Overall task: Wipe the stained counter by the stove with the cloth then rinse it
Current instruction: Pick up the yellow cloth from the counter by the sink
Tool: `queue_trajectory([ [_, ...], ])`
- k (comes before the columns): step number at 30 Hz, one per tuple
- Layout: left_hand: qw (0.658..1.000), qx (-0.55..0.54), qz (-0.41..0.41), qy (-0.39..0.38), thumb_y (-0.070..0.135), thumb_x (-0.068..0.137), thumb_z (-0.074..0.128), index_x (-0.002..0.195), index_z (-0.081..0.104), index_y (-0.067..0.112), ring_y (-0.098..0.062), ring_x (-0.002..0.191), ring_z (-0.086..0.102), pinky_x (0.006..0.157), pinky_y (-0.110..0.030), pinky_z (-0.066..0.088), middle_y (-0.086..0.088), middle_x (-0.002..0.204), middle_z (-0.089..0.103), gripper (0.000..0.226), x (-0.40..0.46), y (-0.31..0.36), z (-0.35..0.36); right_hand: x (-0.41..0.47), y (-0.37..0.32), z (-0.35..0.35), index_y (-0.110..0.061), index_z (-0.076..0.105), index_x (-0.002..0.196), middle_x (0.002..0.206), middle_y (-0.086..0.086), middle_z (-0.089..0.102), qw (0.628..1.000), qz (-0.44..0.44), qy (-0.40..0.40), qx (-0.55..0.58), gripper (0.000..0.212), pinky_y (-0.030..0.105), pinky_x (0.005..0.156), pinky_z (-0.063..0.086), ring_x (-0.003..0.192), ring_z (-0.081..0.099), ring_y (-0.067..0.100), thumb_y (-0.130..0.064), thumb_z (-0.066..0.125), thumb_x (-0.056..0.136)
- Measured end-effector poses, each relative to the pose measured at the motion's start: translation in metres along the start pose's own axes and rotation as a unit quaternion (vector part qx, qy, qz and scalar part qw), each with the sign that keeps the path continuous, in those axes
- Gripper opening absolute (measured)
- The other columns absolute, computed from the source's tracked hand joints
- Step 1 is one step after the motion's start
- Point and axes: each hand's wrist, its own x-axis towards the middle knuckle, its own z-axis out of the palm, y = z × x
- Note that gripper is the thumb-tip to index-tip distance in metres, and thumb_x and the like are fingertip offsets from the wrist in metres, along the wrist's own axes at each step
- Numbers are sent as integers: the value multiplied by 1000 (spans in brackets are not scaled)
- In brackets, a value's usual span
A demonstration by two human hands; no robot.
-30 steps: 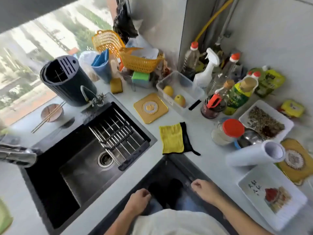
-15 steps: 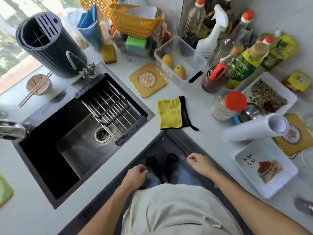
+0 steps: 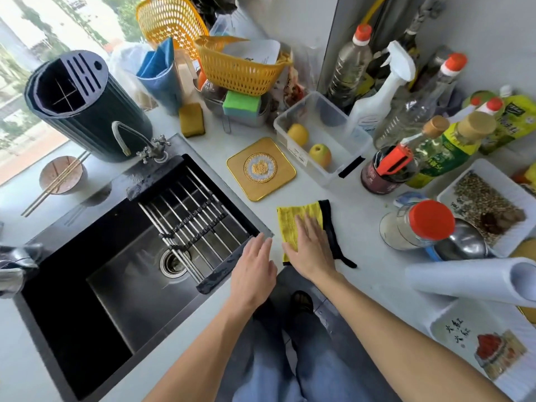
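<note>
One yellow microfibre cloth with black trim (image 3: 301, 224) is seen lying flat on the white desk (image 3: 365, 227), just right of the dark steel sink (image 3: 116, 256) and in front of one square gold coaster (image 3: 261, 168). Two bare hands are counted. The right hand (image 3: 311, 250) is laid palm-down on the near half of the cloth, fingers straight and spread flat, nothing pinched; its forearm is stretched in from the lower right. The left hand (image 3: 253, 274) is held palm-down with fingers straight and together, at the sink's right corner, just beside the cloth but not on it; whether it touches the rim cannot be told. One metal roll-up drying rack (image 3: 188, 216) is laid across the sink, and one curved tap (image 3: 136, 140) stands behind it. Two yellow fruits (image 3: 309, 142) are seen in one clear plastic tub (image 3: 327, 123). Two orange-yellow plastic baskets (image 3: 232, 62) are counted at the back, plus one dark ribbed utensil holder (image 3: 84, 105) and one small bowl with one pair of chopsticks (image 3: 62, 175) laid across it. One red-lidded jar (image 3: 417, 224) and one white paper roll (image 3: 475, 281) are found on the right; the bottles behind are too crowded to be counted surely.
</note>
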Motion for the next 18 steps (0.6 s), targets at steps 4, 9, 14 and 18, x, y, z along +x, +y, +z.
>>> queue_trajectory([
  [4, 994, 87, 72, -11, 21, 99, 58, 165, 29, 1, -33, 164, 17, 135, -45, 12, -19, 174, 25, 75, 11, -9, 27, 21, 10, 27, -16, -12, 167, 174, 12, -19, 998, 5, 8, -61, 100, 53, 131, -3, 161, -18, 28, -74, 35, 100],
  [9, 994, 88, 35, -60, 44, 112, 25, 170, -1, 14, -24, 164, -17, 132, -39, -8, -4, 177, -12, 70, 8, -21, 56, 26, 23, 54, -16, -10, 167, 174, 11, -16, 991, -20, 89, -94, 90, 52, 130, -6, 161, -14, 29, -66, 32, 105],
  [14, 993, 97, 35, -62, 48, 113, 25, 170, -4, 15, -21, 161, -25, 129, -36, -15, -1, 177, -16, 71, 7, -22, 58, 27, 30, 52, -11, 20, 166, 174, 16, 12, 987, -50, 130, -85, 67, 57, 131, 10, 162, 9, 33, -41, 42, 110],
  [18, 993, 73, 35, -90, 46, 113, 29, 170, -2, 15, -22, 163, -21, 136, -42, 0, -1, 177, -16, 72, 7, -19, 48, 23, 32, 34, -10, 44, 158, 170, 11, 31, 989, -52, 126, 62, 50, 54, 131, 17, 161, 19, 27, -28, 47, 111],
])
